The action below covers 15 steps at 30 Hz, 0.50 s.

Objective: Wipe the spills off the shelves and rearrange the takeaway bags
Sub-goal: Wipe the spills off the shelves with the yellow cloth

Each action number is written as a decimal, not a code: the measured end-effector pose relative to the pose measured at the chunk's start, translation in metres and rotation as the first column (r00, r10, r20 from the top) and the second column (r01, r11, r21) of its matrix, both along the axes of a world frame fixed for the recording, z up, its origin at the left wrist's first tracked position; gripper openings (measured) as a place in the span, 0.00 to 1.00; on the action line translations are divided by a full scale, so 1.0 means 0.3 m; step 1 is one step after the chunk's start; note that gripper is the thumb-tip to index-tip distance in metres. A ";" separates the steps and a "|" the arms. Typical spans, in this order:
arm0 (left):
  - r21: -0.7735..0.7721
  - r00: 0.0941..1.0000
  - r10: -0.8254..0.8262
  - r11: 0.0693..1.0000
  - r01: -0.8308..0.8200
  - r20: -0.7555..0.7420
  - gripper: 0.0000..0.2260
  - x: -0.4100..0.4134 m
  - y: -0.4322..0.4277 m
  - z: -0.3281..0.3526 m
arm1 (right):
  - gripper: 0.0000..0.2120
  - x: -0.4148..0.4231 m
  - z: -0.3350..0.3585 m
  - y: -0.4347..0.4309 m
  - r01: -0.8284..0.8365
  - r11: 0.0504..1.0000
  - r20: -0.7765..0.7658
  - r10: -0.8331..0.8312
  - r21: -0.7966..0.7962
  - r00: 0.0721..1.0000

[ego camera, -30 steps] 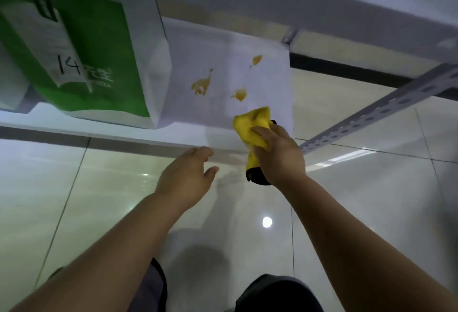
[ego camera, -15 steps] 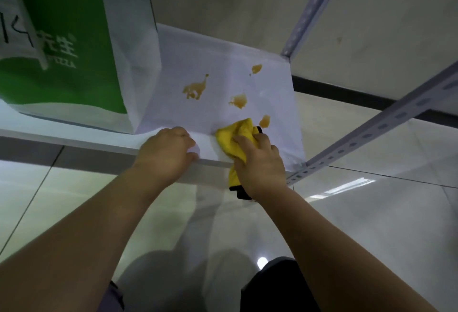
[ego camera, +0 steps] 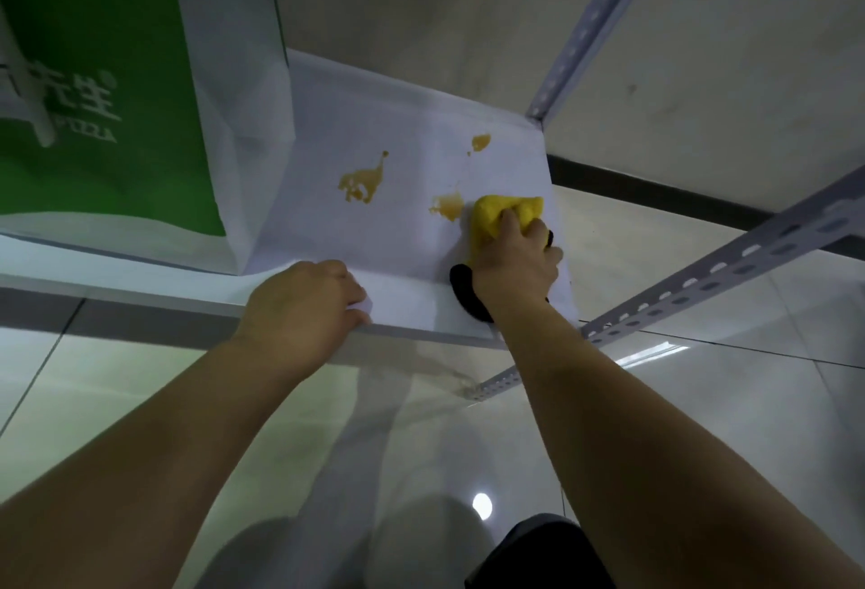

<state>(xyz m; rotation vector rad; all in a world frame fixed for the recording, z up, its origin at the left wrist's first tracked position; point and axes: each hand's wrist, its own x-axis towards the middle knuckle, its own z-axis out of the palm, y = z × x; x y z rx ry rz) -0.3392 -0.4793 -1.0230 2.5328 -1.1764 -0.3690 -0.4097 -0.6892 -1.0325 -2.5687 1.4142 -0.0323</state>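
Right hand [ego camera: 515, 256] clamps the yellow cloth [ego camera: 498, 214] near the shelf's [ego camera: 412, 120] right edge; left hand [ego camera: 304, 307] grips the front edge; a broad sweep could smear spills [ego camera: 362, 178] toward the bag [ego camera: 107, 87].

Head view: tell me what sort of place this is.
Probably a takeaway pickup or storage spot: a green-and-white paper bag stands on a white shelf of a slotted metal rack, with sauce-like spills beside the yellow cloth in the right hand.
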 end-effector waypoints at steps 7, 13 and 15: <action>-0.005 0.999 0.012 1.000 -0.012 -0.041 0.09 0.000 0.003 0.001 | 0.22 -0.003 -0.027 0.052 -0.381 0.918 0.044 0.387 -0.105 0.921; 0.019 0.998 0.025 1.000 -0.024 -0.059 0.09 0.017 -0.002 0.008 | 0.24 -0.077 -0.041 0.049 -0.470 0.875 0.054 0.478 -0.113 0.877; 0.018 0.998 0.042 0.999 -0.041 -0.046 0.10 0.017 0.000 0.002 | 0.30 -0.008 -0.029 -0.011 -0.360 0.929 0.035 0.364 -0.083 0.931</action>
